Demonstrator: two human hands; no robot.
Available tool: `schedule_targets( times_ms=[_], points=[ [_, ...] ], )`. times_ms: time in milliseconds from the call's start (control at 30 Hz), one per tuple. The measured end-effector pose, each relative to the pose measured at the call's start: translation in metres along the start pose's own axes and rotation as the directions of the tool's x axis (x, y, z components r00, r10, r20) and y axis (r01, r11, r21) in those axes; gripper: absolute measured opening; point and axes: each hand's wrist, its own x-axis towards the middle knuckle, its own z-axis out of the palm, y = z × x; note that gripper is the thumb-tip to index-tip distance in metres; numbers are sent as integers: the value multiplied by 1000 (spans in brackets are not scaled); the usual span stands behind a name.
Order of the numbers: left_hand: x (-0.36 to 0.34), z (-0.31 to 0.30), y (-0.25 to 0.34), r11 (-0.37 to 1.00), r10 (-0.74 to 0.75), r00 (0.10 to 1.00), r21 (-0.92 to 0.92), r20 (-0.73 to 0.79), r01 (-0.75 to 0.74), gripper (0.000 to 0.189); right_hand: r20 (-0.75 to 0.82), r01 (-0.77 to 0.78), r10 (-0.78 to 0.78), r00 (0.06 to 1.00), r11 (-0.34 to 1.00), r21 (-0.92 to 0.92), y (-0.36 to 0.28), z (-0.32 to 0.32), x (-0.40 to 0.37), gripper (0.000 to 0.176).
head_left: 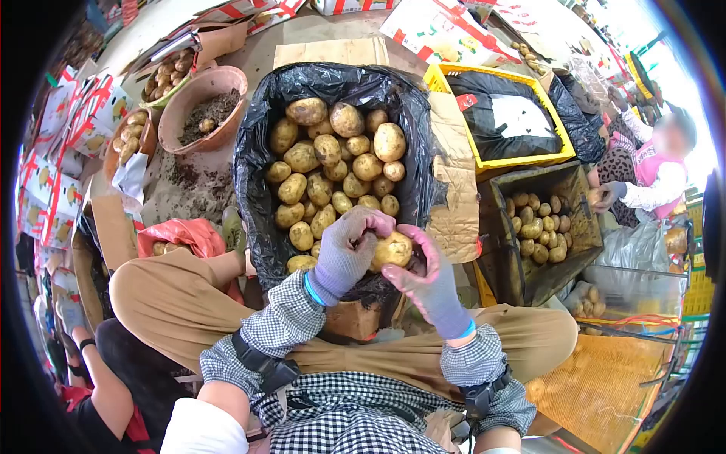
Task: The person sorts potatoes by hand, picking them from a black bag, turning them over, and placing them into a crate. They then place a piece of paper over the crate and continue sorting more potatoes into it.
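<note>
A yellow potato [393, 252] with dirt marks is between my gloved hands, above the near edge of a crate lined with black plastic [261, 163]. My right hand [429, 281] grips it from the right, thumb below and fingers curved over the far side. My left hand [346, 253] is closed, its curled fingertips against the potato's left side. Both gloves are greyish purple with soiled fingers. In the lined crate lies a heap of potatoes [327, 150] of mixed sizes, some with brown soil on the skin. My forearms partly cover the crate's near side.
Right of the crate stand a dark bin [522, 284] with small potatoes and a yellow crate [484, 163] with black plastic. A pink tub [234, 125] with soil is at left. A person [654, 163] sits at right; another person's arm [113, 390] shows lower left.
</note>
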Motion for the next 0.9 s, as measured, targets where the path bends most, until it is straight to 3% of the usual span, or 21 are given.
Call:
schedule_targets(
  times_ms=[33, 100, 133, 167, 200, 233, 267, 300, 333, 367, 433, 467, 533, 600, 667, 733, 800, 867, 900],
  points=[
    [1, 2, 3, 1000, -2, 1000, -1, 0, 2, 34, 0, -2, 2, 1000, 1000, 0, 2, -1, 1, 61],
    [6, 12, 14, 926, -285, 947, -297, -151, 232, 35, -28, -7, 8, 1000, 999, 38, 4, -2, 3, 62],
    [8, 18, 10, 944, -271, 934, -253, -232, 211, 47, -35, -18, 18, 999, 1000, 16, -2, -2, 2, 62],
    [9, 12, 12, 945, -267, 936, -254, -231, 207, 47, -38, -14, 15, 999, 1000, 13, 4, -7, 4, 62],
    [9, 2, 16, 744, -523, 852, -476, 21, 469, 51, -28, 132, -138, 990, 980, -147, 9, -12, 8, 64],
    [11, -4, 19, 431, -660, 681, -583, 317, 689, 56, 8, 271, -282, 959, 914, -300, 12, -16, 11, 66],
    [9, -3, 21, 438, -634, 711, -616, 305, 655, 60, 13, 274, -284, 959, 912, -304, 15, -18, 12, 66],
    [7, -3, 21, 437, -634, 712, -619, 303, 653, 60, -58, 290, -306, 950, 937, -194, 12, -11, 13, 68],
    [5, -2, 19, 567, -513, 826, -631, 233, 530, 62, -130, 309, -318, 939, 947, -82, 9, -7, 13, 71],
    [4, -1, 16, 675, -370, 915, -629, 161, 384, 65, -126, 310, -319, 940, 947, -84, 7, -9, 13, 71],
    [4, 0, 14, 690, -346, 930, -637, 125, 343, 68, -19, 42, -40, 999, 995, 96, 2, -16, 11, 74],
    [4, -1, 17, 700, -320, 940, -639, 118, 319, 67, -15, -19, 20, 1000, 996, 85, -2, -15, 8, 72],
    [4, 0, 15, 711, -293, 950, -640, 107, 291, 67, -37, 24, -22, 999, 998, 57, -4, -12, 7, 71],
    [3, 2, 5, 834, -126, 991, -537, 39, 127, 65, -60, 65, -63, 996, 997, 29, -1, -11, 8, 71],
    [2, 2, 3, 849, -117, 992, -514, 49, 125, 66, -59, 251, -254, 965, 966, -58, 6, -12, 8, 66],
    [2, 2, 3, 862, -109, 992, -491, 61, 125, 66, -65, 295, -309, 949, 942, -160, 6, -14, 8, 64],
    [2, 3, 5, 837, -241, 962, -476, 125, 271, 66, -68, 332, -360, 930, 907, -260, 5, -18, 9, 62],
    [0, 5, 3, 801, -301, 943, -497, 146, 333, 64, 4, 405, -477, 879, 742, -535, 3, -23, 11, 59],
    [-1, 6, 4, 762, -356, 920, -518, 165, 388, 62, 0, 400, -474, 881, 744, -535, 2, -23, 11, 59]
  ],
)
